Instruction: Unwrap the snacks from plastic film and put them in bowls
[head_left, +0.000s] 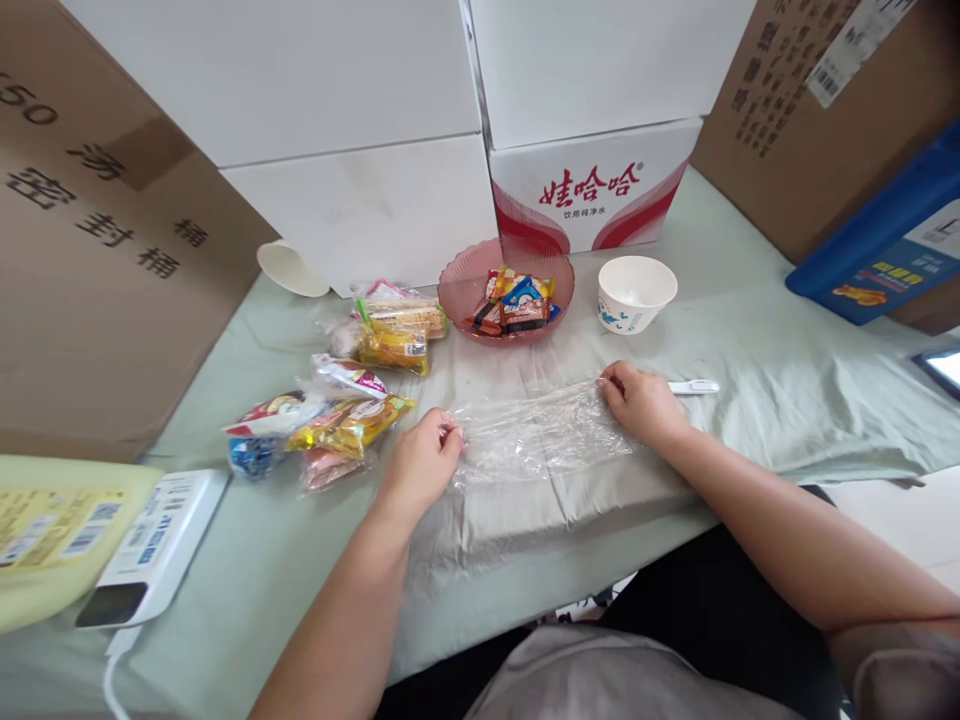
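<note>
A clear plastic bag (536, 435) lies flat on the pale green tablecloth (750, 330) in front of me. My left hand (420, 462) pinches its left edge with closed fingers. My right hand (637, 400) grips its upper right corner, fingers curled. Behind the bag stands a pink glass bowl (459, 282) holding several wrapped snacks (516, 300). A white paper bowl (636, 292) stands to its right. A white pen-like stick (694, 386) lies just right of my right hand.
Several snack packets (337, 420) lie left of the bag, more (394, 335) near the pink bowl. A white scale (154, 545) and a yellow box (52, 530) sit at the near left. Cardboard boxes (97, 250), white cartons (592, 190) and a tipped paper cup (289, 268) line the back.
</note>
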